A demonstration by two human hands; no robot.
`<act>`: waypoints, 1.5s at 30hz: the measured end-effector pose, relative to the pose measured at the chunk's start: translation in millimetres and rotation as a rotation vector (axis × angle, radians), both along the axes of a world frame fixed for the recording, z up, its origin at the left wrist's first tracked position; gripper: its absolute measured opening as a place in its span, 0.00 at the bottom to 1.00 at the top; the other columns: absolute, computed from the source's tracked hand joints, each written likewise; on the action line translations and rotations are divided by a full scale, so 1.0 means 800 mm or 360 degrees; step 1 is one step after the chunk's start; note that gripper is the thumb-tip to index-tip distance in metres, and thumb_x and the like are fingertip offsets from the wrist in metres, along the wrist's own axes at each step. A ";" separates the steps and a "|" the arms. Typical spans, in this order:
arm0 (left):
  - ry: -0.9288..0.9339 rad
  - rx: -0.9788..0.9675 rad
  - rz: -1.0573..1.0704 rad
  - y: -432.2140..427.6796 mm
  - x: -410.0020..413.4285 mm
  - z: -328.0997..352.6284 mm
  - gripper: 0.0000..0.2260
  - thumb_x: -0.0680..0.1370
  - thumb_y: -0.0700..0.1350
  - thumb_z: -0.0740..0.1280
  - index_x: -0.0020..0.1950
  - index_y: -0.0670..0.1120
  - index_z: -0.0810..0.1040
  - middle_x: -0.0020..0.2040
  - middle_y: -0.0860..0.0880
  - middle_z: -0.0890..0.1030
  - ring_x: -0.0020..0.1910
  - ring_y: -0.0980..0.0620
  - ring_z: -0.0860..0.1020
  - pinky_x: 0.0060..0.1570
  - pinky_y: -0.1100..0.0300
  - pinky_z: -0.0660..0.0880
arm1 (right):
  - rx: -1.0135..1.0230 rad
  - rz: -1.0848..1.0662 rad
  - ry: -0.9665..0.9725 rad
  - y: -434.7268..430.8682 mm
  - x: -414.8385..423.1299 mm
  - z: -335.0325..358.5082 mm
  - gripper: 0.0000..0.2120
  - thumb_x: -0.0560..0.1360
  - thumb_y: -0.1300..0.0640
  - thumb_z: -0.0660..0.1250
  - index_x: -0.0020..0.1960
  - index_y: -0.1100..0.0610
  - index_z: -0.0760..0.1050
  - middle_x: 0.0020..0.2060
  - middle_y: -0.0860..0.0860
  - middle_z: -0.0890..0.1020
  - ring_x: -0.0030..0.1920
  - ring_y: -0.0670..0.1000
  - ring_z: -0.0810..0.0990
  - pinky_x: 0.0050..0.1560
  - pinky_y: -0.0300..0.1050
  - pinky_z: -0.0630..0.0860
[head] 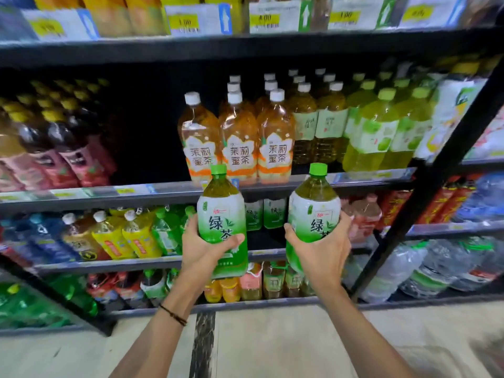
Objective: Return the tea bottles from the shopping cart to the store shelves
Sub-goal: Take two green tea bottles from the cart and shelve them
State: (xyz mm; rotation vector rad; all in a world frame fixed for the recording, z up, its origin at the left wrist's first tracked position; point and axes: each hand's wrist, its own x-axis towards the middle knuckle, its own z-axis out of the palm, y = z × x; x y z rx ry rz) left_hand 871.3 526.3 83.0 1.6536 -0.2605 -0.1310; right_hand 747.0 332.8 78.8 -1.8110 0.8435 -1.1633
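Holding two green tea bottles upright before the shelves | left hand (203, 251) grips left bottle (222, 222); right hand (321, 248) grips right bottle (313, 216) | I judge neither shelved yet (cart unseen) | matching bottles (263, 216) far, between them.

You hold two bottles: the left bottle (222, 222) and right bottle (313, 216) both have bright green caps, olive-green tea at the shoulder and white labels fading to green with green characters. Behind them, the jasmine bottles (238, 143) show amber tea, white caps and white flower-shaped labels with brown characters over orange and white bands. The shelf (169, 190) is black. The wrist cord (173, 315) on your left arm is dark brown. The floor (286, 345) is beige with one black stripe
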 end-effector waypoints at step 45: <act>-0.0492 -0.0355 0.0030 -0.053 0.062 -0.297 0.33 0.54 0.54 0.84 0.57 0.57 0.78 0.49 0.55 0.87 0.45 0.54 0.87 0.39 0.63 0.83 | -0.0464 -0.0011 -0.0188 -0.080 0.217 -0.292 0.50 0.67 0.36 0.76 0.76 0.56 0.54 0.65 0.56 0.72 0.64 0.57 0.74 0.62 0.52 0.76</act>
